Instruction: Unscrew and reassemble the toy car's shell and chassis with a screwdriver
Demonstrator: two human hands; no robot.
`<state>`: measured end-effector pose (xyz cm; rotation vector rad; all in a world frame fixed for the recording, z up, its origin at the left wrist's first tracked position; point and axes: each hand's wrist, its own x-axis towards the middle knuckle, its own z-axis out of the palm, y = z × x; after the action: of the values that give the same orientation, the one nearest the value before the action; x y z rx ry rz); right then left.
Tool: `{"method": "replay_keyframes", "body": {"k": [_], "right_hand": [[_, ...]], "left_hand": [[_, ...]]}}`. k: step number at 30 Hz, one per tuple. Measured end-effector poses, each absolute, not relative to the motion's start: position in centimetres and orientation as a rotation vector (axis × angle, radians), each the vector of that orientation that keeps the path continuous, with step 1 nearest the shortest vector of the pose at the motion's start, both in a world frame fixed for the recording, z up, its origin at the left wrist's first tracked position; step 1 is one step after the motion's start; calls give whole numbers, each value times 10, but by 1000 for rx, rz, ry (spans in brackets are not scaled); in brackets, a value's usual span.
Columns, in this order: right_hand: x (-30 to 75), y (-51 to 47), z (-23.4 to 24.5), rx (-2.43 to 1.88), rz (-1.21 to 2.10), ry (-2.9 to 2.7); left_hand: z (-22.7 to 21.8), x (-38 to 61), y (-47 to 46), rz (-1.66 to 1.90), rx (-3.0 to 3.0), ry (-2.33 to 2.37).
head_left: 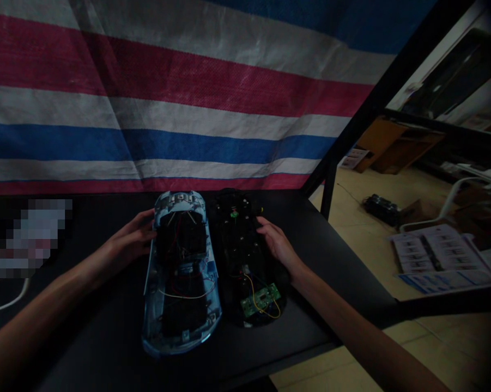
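Observation:
A light blue toy car body shell (216,305) lies upside down on the black table, its hollow inside facing up with loose red and white wires. My left hand (135,237) grips the shell's left edge, with the fingertips partly hidden by it. Right beside the shell sits a black toy car chassis (242,245). A green circuit board (261,300) with a yellow wire rests on the chassis's near end. My right hand (278,246) holds the chassis by its right side, fingers at the edge; the dark picture hides the exact contact.
A striped red, white and blue sheet (212,98) hangs behind the black table (310,326). At the left are a blurred-out object (32,239) and a white cable (12,306). Beyond a black frame post (363,103), printed papers (445,253) and a dark toy chassis (381,209) lie at right.

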<state>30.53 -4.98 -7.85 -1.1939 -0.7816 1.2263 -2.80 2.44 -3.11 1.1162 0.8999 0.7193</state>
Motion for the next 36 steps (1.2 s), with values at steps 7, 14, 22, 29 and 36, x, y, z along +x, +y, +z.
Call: {"method": "replay_keyframes", "body": {"k": [7,14,22,29,36], "right_hand": [[302,-53,-78,-1175,1251,-765],[300,-54,-76,-1193,1268,-743],[297,-58,-74,-1224,1263,-680],[297,-56,-80,-1223,1259,-631],[299,-57,-82,-1236,1251,-603]], "left_hand": [[-30,-28,23,728,1127,927],[-32,-27,23,713,1134,899],[-34,-31,24,717,1121,884],[-38,-35,28,733,1106,850],[-37,-32,25,743,1100,879]]}}
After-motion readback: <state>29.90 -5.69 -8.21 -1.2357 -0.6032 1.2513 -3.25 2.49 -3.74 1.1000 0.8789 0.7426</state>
